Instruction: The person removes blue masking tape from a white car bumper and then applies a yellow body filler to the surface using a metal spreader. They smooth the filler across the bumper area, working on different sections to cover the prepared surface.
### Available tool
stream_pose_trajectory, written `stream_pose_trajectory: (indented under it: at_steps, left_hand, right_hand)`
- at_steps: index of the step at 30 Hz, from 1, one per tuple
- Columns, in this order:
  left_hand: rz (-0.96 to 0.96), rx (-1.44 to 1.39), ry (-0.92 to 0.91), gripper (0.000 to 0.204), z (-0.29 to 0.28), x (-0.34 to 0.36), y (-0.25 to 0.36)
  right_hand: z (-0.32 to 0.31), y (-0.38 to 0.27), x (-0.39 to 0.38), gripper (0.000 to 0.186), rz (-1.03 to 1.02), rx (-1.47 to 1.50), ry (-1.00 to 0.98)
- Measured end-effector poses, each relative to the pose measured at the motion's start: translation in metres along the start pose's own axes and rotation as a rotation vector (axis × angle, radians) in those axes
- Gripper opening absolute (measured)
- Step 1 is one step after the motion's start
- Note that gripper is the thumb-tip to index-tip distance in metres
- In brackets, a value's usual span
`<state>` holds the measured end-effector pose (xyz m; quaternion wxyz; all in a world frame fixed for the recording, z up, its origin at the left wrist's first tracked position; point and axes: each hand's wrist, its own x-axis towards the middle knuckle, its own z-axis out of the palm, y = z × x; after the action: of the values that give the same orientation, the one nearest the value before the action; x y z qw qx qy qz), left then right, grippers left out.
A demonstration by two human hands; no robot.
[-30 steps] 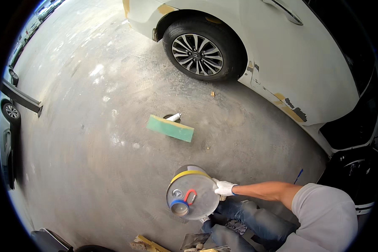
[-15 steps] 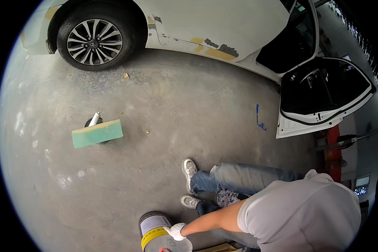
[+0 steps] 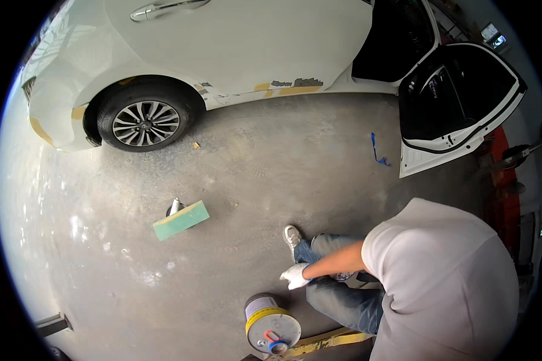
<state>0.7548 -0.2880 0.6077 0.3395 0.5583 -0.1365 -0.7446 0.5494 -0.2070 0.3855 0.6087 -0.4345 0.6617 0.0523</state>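
Observation:
My right hand [image 3: 294, 276], in a white glove, hangs open above the bucket, apart from it. My jeans-clad leg [image 3: 340, 304] is behind it. The metal bucket [image 3: 271, 331] stands on the floor with a yellow band, a grey lid, a red handle and a blue-rimmed spout. A scuffed yellow board [image 3: 322, 342] lies beside it. Farther off, a pale green slab [image 3: 179, 224] rests on a dark round container, with a white tube [image 3: 175, 203] sticking up behind it. My left hand is hidden or out of frame.
A white car [image 3: 259, 42] with patched lower panels stands across the top, its front wheel [image 3: 146, 123] at left and an open door [image 3: 454, 111] at right. A blue strip [image 3: 376, 156] lies on the floor. A dark beam [image 3: 53, 325] reaches in at lower left.
My view has swung right toward the car. My right hand, earlier on the bucket's rim, has let go and risen away from it. My left hand, glimpsed by the bucket earlier, is no longer visible.

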Motion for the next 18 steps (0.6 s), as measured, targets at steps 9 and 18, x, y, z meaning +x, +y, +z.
stream_pose_trajectory:
  at_steps: [9,18]
  left_hand:
    - [0.29,0.117,0.068,0.039,0.064,-0.139,0.148]
    - [0.887,0.386,0.208,0.039,0.09,-0.2,0.235]
  right_hand:
    - [-0.261,0.011,-0.219,0.058,0.024,0.174,0.454]
    - [-0.324,-0.078,-0.249,0.047,-0.38,0.677,0.657]
